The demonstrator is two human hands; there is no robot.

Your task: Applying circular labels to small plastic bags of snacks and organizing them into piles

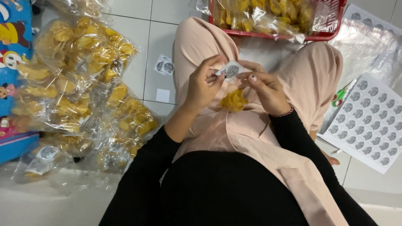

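Note:
I sit cross-legged on a tiled floor in pale pink trousers. My left hand and my right hand meet over my lap, both pinching a small white sticker piece with a round grey label on it. A clear bag of yellow chips rests on my lap just under the hands, partly hidden by them.
A pile of clear bags of yellow chips lies on the floor at my left. A red basket with more bags stands ahead. A sheet of round grey stickers and green-handled scissors lie at my right. Cut sticker scraps lie on the tiles.

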